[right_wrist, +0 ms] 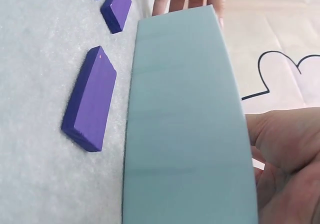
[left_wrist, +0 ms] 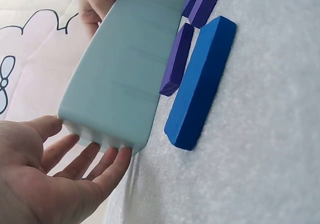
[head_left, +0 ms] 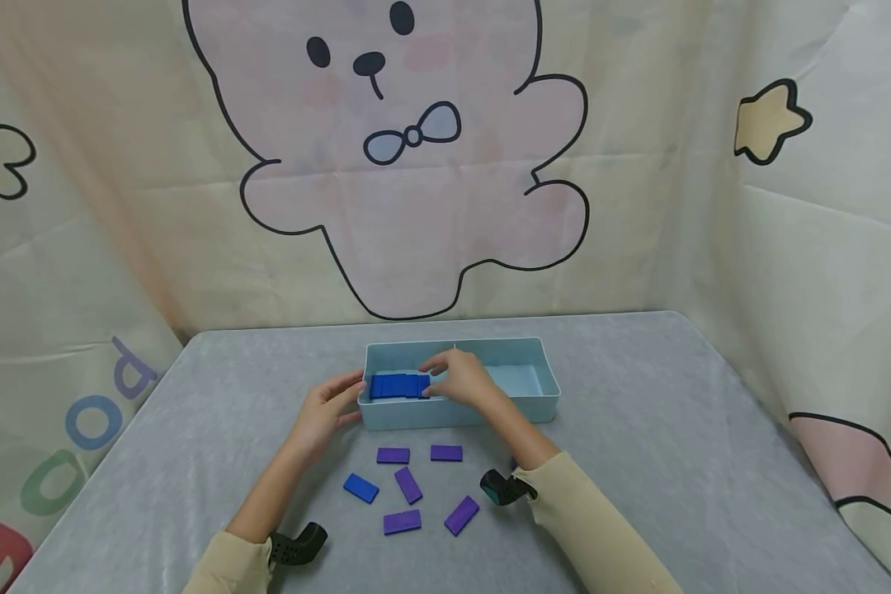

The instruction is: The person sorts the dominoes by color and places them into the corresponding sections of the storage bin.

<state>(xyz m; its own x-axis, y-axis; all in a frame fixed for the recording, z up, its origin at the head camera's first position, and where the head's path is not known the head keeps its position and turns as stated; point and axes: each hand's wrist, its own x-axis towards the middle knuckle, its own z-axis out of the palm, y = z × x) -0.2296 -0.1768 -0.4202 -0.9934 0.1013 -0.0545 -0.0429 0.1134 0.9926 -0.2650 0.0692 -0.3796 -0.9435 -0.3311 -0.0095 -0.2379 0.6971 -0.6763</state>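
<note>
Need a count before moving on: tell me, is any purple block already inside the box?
No. The box holds only blue blocks; the purple blocks lie on the table.

My table is covered in grey felt-like cloth. A light blue tray sits on it about mid-table, nearer the far edge. On the near side of the tray six flat blocks lie loose on the cloth: five purple blocks and one blue block, the blue one leftmost, all apart from each other.
</note>
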